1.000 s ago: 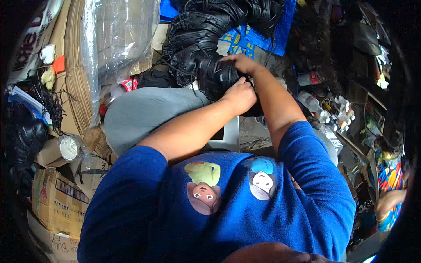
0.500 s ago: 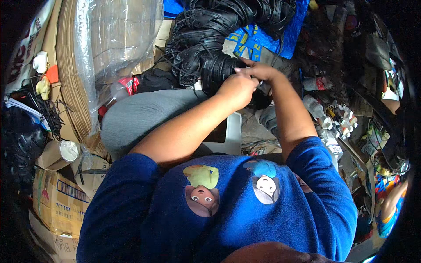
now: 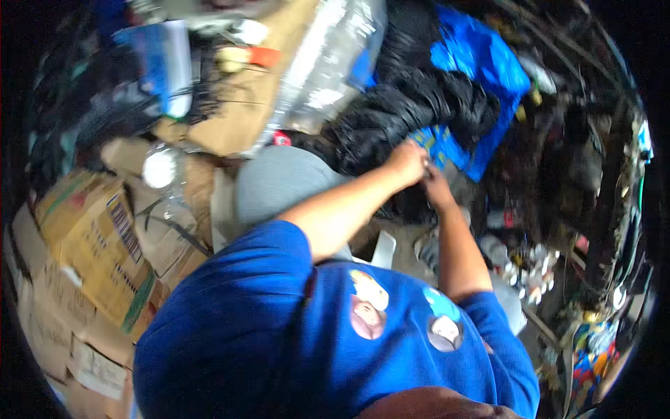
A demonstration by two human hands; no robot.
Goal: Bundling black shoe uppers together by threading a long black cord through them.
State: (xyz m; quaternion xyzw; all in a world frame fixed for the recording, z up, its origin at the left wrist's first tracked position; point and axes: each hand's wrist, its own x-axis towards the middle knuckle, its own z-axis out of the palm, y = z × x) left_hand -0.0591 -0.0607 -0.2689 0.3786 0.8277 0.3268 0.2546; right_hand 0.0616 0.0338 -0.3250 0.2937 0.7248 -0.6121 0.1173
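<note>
Crowding together by the black pile (image 3: 396, 105), left hand (image 3: 409, 165) and right hand (image 3: 437, 186) look curled, any grip too blurred to tell; such closeness could snag the pile.

A bright blue, short-sleeved shirt (image 3: 230, 321) with cartoon figures (image 3: 445, 329) printed across its front tops grey trousers (image 3: 283, 185).

Blurred fingers (image 3: 421, 158), blurred black bundle (image 3: 377, 115), cut-off cardboard (image 3: 98, 399)

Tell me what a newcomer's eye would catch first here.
Probably the bright blue shirt, filling the lower middle. Above it, the left hand and right hand come close together by a black heap. A blue sheet glows at upper right.
</note>
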